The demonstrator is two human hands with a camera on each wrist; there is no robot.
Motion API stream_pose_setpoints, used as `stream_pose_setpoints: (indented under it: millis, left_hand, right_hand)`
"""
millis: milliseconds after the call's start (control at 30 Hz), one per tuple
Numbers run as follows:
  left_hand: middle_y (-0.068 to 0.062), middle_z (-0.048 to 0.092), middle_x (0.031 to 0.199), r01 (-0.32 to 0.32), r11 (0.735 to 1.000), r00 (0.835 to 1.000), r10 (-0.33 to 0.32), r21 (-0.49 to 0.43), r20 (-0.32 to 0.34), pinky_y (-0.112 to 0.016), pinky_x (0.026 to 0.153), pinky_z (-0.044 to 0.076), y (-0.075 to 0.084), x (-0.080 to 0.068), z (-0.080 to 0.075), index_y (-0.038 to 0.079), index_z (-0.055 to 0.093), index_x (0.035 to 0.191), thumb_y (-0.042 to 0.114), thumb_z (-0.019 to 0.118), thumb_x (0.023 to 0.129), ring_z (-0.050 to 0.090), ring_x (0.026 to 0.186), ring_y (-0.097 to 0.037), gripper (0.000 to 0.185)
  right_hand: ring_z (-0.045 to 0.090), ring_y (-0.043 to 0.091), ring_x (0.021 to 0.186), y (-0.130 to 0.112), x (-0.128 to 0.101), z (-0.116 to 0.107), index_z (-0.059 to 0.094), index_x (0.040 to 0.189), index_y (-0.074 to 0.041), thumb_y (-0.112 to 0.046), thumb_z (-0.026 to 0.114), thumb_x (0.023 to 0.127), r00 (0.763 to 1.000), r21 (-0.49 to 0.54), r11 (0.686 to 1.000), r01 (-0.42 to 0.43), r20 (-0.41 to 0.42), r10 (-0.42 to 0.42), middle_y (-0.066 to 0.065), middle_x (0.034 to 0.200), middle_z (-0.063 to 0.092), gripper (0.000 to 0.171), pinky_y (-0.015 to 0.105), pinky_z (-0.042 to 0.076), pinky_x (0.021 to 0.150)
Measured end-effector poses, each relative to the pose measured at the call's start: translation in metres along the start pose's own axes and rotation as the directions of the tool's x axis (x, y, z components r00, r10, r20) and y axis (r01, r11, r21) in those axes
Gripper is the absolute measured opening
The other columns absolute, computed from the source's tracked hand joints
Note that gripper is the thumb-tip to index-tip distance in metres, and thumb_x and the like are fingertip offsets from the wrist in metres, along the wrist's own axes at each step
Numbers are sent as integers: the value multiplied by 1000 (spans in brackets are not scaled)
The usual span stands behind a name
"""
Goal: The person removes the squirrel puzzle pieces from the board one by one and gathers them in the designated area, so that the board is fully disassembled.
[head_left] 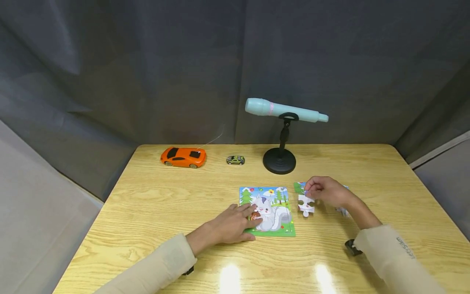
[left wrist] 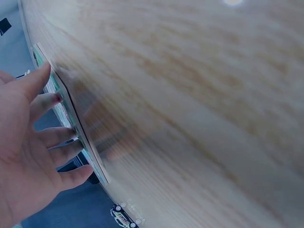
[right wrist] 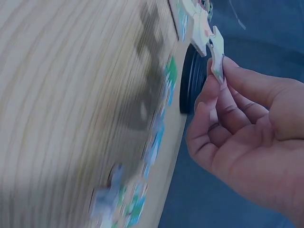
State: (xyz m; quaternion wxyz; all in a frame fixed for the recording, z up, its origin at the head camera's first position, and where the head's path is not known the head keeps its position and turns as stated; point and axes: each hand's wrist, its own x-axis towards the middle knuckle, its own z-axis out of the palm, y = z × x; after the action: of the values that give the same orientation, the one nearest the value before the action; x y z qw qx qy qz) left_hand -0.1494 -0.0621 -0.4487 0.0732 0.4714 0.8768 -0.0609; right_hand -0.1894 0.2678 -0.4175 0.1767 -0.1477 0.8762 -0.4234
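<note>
Puzzle piece (head_left: 306, 206), mostly white with a face detail, is up off the table; its shadow shows on the wood in the right wrist view. My right hand (head_left: 327, 191) has it by one edge, thumb and index finger closed down to the thickness of the card, the other fingers folded in toward the palm. Most of the piece juts out past my fingertips, toward the squirrel picture (head_left: 279, 222), its knob pointing toward me. Piece and picture stand near each other but apart. My left hand (head_left: 233, 222) lies over the picture's left side, fingers spread and extended, gripping nothing, the thumb by the near left corner. Loose pieces (head_left: 342, 211) lie on the table (head_left: 165, 204) around and below my right hand, partly hidden by it; blurred in the right wrist view, so I cannot count them. Farther out, toward the back edge: a black stand (head_left: 280, 161) carrying a pale blue microphone (head_left: 301, 113), a small patterned car (head_left: 235, 160) to its left, then a larger orange car (head_left: 183, 157). Dark curtain (head_left: 183, 73) behind.
</note>
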Motion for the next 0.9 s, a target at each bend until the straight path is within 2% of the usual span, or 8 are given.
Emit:
stream_pose_setpoints:
  millis: [300,500,900]
  left_hand:
    - [-10,32,154,-3,1000,1000,2,9,4,-48,105,41,-1,0,1,30,40,144,55,44,94,33,141,-26,56]
    - [-10,31,154,0,1000,1000,-1,13,7,-48,105,40,0,1,1,29,40,144,54,44,94,33,142,-26,56]
    - [-10,31,155,4,1000,1000,-4,19,6,-47,105,40,-1,1,3,31,39,145,55,43,95,33,142,-26,56]
  right_hand:
    - [47,10,67,24,-9,-14,55,103,9,-4,56,93,999,4,999,-49,6,49,7,78,55,16,25,43,58]
    - [51,11,71,36,-13,-18,55,103,11,0,54,92,997,12,997,-78,17,77,12,84,60,16,26,47,60]
    - [54,15,75,43,-14,-16,59,99,5,-4,57,91,986,-120,979,-164,-34,161,10,88,63,12,26,47,62]
